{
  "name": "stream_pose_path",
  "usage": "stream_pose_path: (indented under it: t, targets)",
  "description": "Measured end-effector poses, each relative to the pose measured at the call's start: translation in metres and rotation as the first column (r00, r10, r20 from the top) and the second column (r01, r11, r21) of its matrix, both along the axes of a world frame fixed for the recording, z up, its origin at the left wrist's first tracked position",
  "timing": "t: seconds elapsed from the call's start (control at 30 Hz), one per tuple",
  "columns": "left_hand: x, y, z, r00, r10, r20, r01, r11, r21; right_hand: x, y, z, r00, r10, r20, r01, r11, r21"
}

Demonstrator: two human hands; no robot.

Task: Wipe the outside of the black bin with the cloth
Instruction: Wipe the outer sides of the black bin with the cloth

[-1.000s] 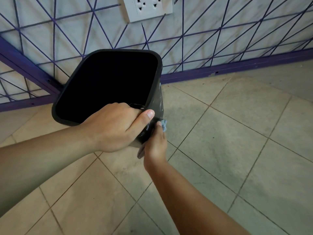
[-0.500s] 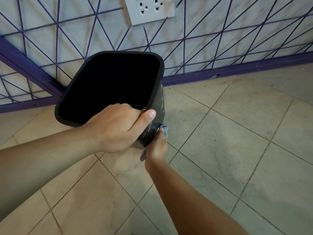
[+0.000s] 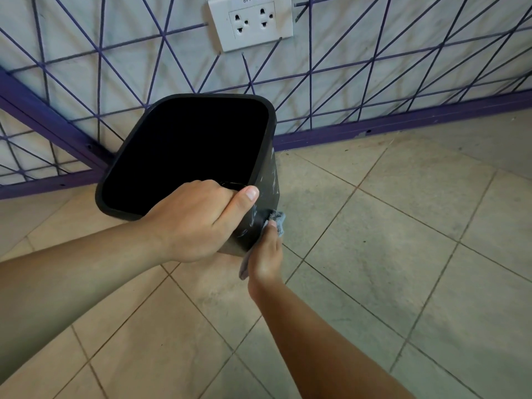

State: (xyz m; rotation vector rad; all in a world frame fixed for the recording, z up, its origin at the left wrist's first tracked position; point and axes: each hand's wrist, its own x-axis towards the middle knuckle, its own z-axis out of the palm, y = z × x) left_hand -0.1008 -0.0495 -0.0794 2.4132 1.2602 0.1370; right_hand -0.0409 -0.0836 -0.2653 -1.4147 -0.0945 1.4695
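The left hand [image 3: 195,223] grips the near rim of the bin [image 3: 184,151], fingers curled over the edge into the mouth and thumb lying along the outside, so the bin is tipped with its opening towards the person, near the corner where the two walls meet; whether its base touches the floor [image 3: 388,240] I cannot see, since the hand and the bin's own body hide it. Just right of that, the right hand [image 3: 266,254] pinches the cloth [image 3: 278,221] and presses it to the lower part of the bin's right outer side, a grey-blue fold poking out above the fingers and a tail hanging below the hand. That side carries pale smears and streaks from the rim down to the cloth, so I would judge the wiping well under way there but not finished; the near side lies mostly behind the left hand, and the far and left sides are out of sight, so how clean they are I cannot tell, and they probably remain to be done. Farther right the tiled floor runs to a purple skirting [image 3: 403,126]. On the far wall sits a socket [image 3: 250,23] above the bin. The left hand's own grip covers part of the outside, and the near walls would likely crowd any turning of the bin.
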Motion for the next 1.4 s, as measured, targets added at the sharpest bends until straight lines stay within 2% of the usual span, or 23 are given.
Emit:
stream_pose_path:
  t: [0.1,0.2,0.3,0.4,0.43,0.53,0.6,0.67,0.7,0.8,0.83,0.9,1.0,1.1,1.17,1.3,1.4]
  targets:
    - [0.000,0.000,-0.001,1.000,0.007,0.016,-0.007,1.000,-0.003,0.005,0.002,0.005,0.998,0.053,0.018,-0.052,0.998,-0.029]
    - [-0.002,0.002,-0.001,1.000,0.012,0.022,-0.012,1.000,-0.007,-0.003,-0.014,0.010,0.985,0.125,0.121,-0.128,0.992,0.013]
    - [-0.002,0.003,-0.001,0.999,0.016,0.033,-0.016,1.000,-0.009,0.003,-0.004,0.007,1.000,0.028,-0.015,-0.028,1.000,-0.008]
    - [-0.002,0.003,-0.002,0.999,0.022,0.026,-0.022,1.000,-0.006,0.007,0.001,0.014,0.998,0.064,-0.017,-0.065,0.995,-0.071]
    - [-0.002,0.004,-0.002,0.999,0.023,0.023,-0.023,1.000,-0.008,0.003,-0.001,0.024,0.995,0.101,0.003,-0.100,0.993,-0.067]
    - [-0.002,0.004,-0.001,1.000,0.025,0.016,-0.025,1.000,-0.007,-0.006,-0.006,0.027,0.998,0.054,-0.045,-0.054,0.999,-0.006]
    - [-0.001,0.003,0.000,0.999,0.023,0.022,-0.024,1.000,0.002,-0.001,0.003,0.016,1.000,0.025,-0.015,-0.026,0.998,-0.065]
    - [0.000,0.001,0.000,0.999,0.023,0.031,-0.023,1.000,0.002,0.011,0.004,0.021,0.997,0.074,0.003,-0.073,0.991,-0.114]
    - [0.000,0.002,0.000,0.999,0.023,0.029,-0.023,1.000,0.003,0.012,0.001,0.022,0.996,0.073,0.060,-0.065,0.991,-0.119]
    - [0.000,0.003,0.001,0.999,0.030,0.013,-0.030,1.000,0.007,0.004,-0.010,0.034,0.974,0.129,0.188,-0.118,0.991,-0.069]
    - [0.001,0.003,0.001,1.000,0.028,0.009,-0.028,1.000,0.008,0.002,-0.009,0.027,0.976,0.111,0.187,-0.103,0.993,-0.053]
    - [0.001,0.002,0.000,1.000,0.020,0.023,-0.020,1.000,0.024,-0.001,-0.005,0.020,0.993,0.048,0.109,-0.044,0.998,-0.037]
    - [0.001,0.002,0.000,1.000,0.015,0.017,-0.016,0.999,0.035,0.004,0.002,0.026,0.998,0.056,0.023,-0.055,0.996,-0.065]
    - [-0.001,0.003,0.000,1.000,0.010,0.002,-0.010,1.000,0.030,0.000,-0.007,0.036,0.998,0.059,0.031,-0.059,0.998,-0.010]
    - [0.000,0.004,0.000,1.000,0.005,-0.010,-0.004,0.999,0.043,-0.005,-0.006,0.025,1.000,-0.011,0.005,0.011,1.000,0.020]
    - [0.001,0.003,0.001,1.000,0.004,-0.014,-0.004,0.999,0.037,-0.006,0.002,0.029,0.994,-0.004,-0.106,-0.003,0.998,-0.064]
    - [0.000,0.004,0.000,1.000,0.010,-0.007,-0.010,1.000,0.027,-0.008,-0.008,0.032,0.988,-0.030,-0.154,0.028,0.999,-0.016]
